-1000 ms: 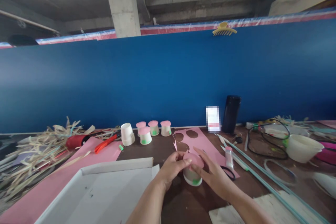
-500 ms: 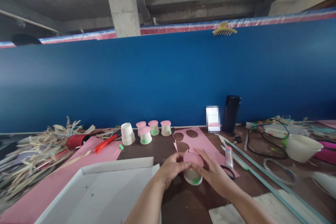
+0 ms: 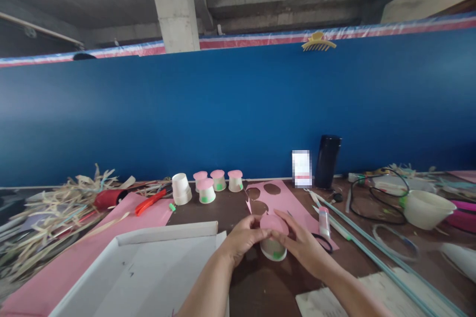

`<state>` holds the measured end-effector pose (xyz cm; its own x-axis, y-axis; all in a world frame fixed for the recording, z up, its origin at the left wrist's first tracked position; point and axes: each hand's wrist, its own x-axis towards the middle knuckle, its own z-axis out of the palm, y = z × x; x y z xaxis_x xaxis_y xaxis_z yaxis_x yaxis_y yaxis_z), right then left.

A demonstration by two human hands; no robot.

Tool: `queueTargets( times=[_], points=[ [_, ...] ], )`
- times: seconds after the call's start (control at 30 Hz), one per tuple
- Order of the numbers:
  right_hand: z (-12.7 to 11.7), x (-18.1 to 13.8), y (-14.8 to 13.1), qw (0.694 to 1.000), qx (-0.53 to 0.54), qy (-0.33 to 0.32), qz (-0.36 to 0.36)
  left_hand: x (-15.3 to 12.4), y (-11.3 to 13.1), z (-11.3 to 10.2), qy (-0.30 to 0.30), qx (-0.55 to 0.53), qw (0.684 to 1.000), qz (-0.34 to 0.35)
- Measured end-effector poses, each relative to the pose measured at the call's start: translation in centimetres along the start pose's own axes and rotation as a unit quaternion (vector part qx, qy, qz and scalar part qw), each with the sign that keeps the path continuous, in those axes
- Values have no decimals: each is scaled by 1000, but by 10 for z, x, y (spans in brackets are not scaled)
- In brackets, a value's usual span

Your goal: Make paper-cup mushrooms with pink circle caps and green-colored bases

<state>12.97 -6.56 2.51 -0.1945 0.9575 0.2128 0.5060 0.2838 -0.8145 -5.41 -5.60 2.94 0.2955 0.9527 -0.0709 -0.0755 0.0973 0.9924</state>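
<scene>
An upside-down white paper cup (image 3: 274,249) with a green patch near its rim stands on the brown table. A round piece of pink paper (image 3: 273,223) covers its top. From the left, my left hand (image 3: 245,238) grips the paper disc and cup with thumb and fingers. My right hand (image 3: 299,245) closes round them from the other side, its thumb meeting the left one at the front. Behind lies a pink sheet (image 3: 292,201) with round holes cut in it. Farther back stand several pink-topped cups (image 3: 206,194) beside plain stacked white cups (image 3: 181,189).
A white cardboard tray (image 3: 148,277) lies at front left, near paper strips (image 3: 80,203) and red ties (image 3: 150,202). On the right are a glue bottle (image 3: 324,223), pale blue rods (image 3: 386,252), a white bowl (image 3: 427,209) and a black cylinder (image 3: 327,161). A blue partition (image 3: 238,109) rises behind.
Both hands and the cup between them have stayed almost still. Beyond the partition, a dark rounded shape at upper left has moved to the right and shows less.
</scene>
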Motion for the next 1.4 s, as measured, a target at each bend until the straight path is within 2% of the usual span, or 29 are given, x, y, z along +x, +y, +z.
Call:
queueTargets(
  times=[0.2,0.33,0.43,0.7,1.07,1.2,1.4],
  points=[
    [-1,0,5,999,-24,21,-23,2,-2,2,4,-12,1000,9],
    [-6,1,4,999,42,8,-1,0,2,5,-1,-36,999,2],
    [-8,2,5,997,73,25,13,-2,5,6,3,-45,999,-4],
    [-2,6,15,998,43,38,-4,1,1,3,11,-43,999,-8],
    [3,10,21,997,59,48,-9,2,-1,2,10,-23,1000,-8],
    [2,9,19,996,64,64,-5,4,-4,-1,-11,-29,999,-3],
    [3,8,19,997,33,62,-24,6,-4,0,1,6,1000,-12]
  ],
)
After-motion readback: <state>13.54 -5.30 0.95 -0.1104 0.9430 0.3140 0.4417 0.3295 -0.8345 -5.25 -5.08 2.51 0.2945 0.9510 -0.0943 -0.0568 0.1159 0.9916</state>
